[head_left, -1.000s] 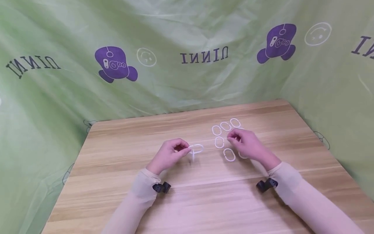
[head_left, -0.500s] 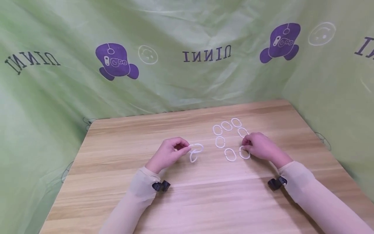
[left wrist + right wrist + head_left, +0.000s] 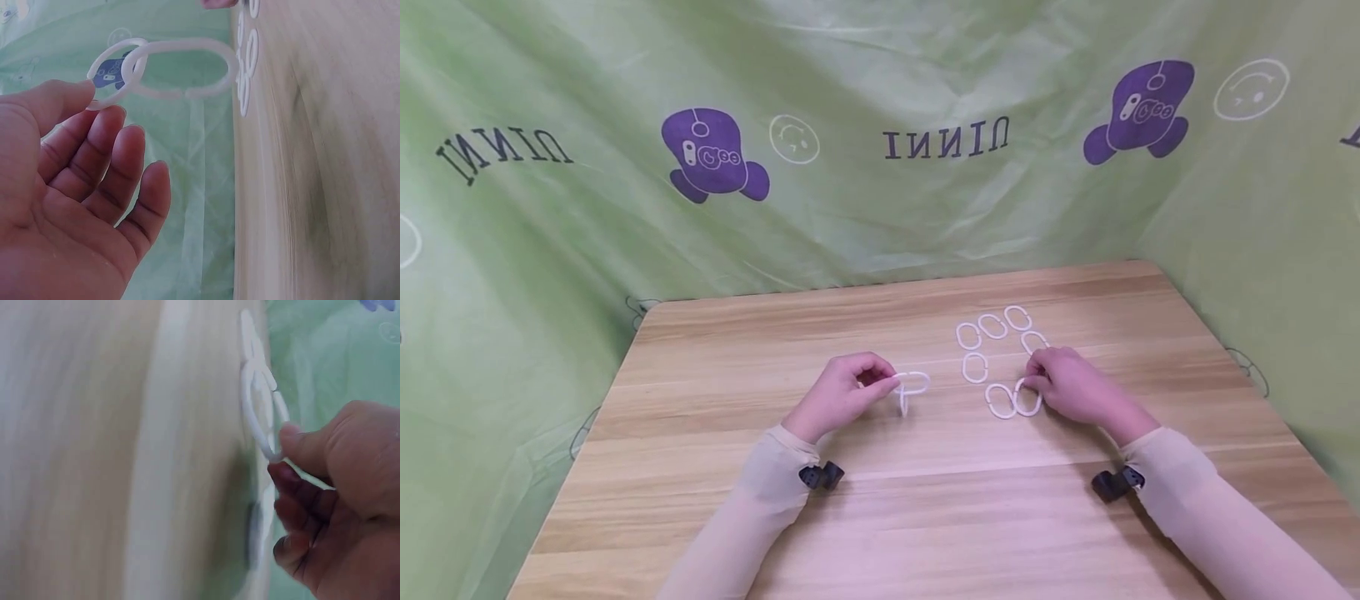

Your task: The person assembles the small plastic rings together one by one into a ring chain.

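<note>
Thumb and index finger of my left hand [image 3: 842,393] pinch a white oval plastic ring [image 3: 107,55] above the table. Hooked through it, a second white ring [image 3: 187,44] hangs down; a small break shows in its side. To the right, my right hand [image 3: 1084,387] is down at the group of loose rings. Its thumb and index finger pinch one end of the near right ring [image 3: 251,422], which meets the neighbouring ring [image 3: 987,403] on its left. The right hand's other fingers are bent loosely below.
Several more white rings lie in a rough loop, among them a left one [image 3: 964,367] and a far one [image 3: 1007,317]. They lie on a wood-grain table [image 3: 880,517]. A green printed curtain [image 3: 850,217] stands behind and at both sides.
The right hand has moved right and nearer, to the near right ring, which now meets its neighbour. The left hand keeps its pinch while the hanging ring swivels. The head view shifted slightly.
</note>
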Motion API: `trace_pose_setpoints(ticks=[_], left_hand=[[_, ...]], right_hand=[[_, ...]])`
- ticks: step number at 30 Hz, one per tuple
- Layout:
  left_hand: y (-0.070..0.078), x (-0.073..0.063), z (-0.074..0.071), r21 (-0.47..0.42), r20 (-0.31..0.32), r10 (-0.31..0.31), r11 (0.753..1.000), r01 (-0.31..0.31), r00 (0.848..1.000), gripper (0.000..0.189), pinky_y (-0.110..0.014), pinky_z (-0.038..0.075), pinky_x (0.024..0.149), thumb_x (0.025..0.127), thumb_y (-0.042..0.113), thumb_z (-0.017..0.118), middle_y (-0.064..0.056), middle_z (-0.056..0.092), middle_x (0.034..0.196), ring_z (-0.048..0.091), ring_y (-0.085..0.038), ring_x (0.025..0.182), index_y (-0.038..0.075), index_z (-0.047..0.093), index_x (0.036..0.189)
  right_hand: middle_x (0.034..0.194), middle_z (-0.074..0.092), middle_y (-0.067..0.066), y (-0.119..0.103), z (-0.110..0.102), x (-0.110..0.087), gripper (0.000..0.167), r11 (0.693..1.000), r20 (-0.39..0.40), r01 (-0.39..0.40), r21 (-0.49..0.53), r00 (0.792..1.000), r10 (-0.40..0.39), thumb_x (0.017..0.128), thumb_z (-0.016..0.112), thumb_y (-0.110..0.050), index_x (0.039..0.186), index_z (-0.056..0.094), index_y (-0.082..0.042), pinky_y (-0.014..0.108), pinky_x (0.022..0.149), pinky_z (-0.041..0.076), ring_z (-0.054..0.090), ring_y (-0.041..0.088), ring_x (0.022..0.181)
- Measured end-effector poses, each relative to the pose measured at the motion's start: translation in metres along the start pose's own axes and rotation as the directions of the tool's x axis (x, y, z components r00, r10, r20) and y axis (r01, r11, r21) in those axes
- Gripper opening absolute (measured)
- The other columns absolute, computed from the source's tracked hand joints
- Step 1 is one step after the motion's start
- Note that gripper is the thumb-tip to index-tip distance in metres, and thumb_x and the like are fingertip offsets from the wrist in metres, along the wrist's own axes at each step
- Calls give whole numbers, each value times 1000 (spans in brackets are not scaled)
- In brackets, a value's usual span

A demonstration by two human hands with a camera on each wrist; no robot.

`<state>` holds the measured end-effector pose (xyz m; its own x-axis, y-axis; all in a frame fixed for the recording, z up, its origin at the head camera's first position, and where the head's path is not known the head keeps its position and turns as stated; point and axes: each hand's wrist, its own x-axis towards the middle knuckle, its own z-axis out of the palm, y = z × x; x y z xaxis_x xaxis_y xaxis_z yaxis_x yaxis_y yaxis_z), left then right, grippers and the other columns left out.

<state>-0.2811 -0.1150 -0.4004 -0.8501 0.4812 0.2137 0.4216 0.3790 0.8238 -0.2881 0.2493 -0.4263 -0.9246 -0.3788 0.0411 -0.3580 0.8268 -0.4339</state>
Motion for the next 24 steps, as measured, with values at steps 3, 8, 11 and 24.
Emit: trace_pose_setpoints(ticks=[3, 8, 11, 24], left_hand=[[0, 0, 1, -1, 4, 9, 1000, -9, 1000, 9, -28, 51, 65, 92, 20, 71, 5, 67, 82, 60, -13, 74, 11, 71, 94], [0, 0, 3, 9, 13, 8, 1000, -8, 1000, 10, -28, 51, 67, 92, 20, 70, 6, 66, 82, 60, -12, 75, 10, 71, 94], [0, 1, 4, 9, 19, 14, 1000, -14, 1000, 10, -29, 52, 67, 92, 20, 70, 6, 66, 82, 60, -12, 75, 10, 71, 94], [-1, 1, 6, 27, 55, 12, 1000, -13, 998, 7, -27, 52, 67, 92, 18, 71, 6, 67, 82, 60, -11, 73, 11, 72, 93]], right_hand=[[75, 56, -3, -11, 2, 1, 8, 998, -47, 10, 64, 999, -7, 92, 68, -14, 87, 61, -13, 40, 72, 45, 52, 18, 74], [77, 54, -3, -33, 6, 5, 8, 987, -108, 70, 143, 993, -54, 92, 68, -11, 88, 61, -13, 37, 69, 44, 50, 17, 75], [80, 57, -3, -45, 9, 7, 6, 980, -152, 113, 166, 984, -87, 91, 69, -10, 90, 64, -12, 36, 69, 44, 50, 16, 76], [83, 57, -6, -88, 14, 12, 7, 917, -240, 289, 275, 944, -226, 89, 71, -6, 92, 70, -13, 29, 63, 45, 49, 11, 72]])
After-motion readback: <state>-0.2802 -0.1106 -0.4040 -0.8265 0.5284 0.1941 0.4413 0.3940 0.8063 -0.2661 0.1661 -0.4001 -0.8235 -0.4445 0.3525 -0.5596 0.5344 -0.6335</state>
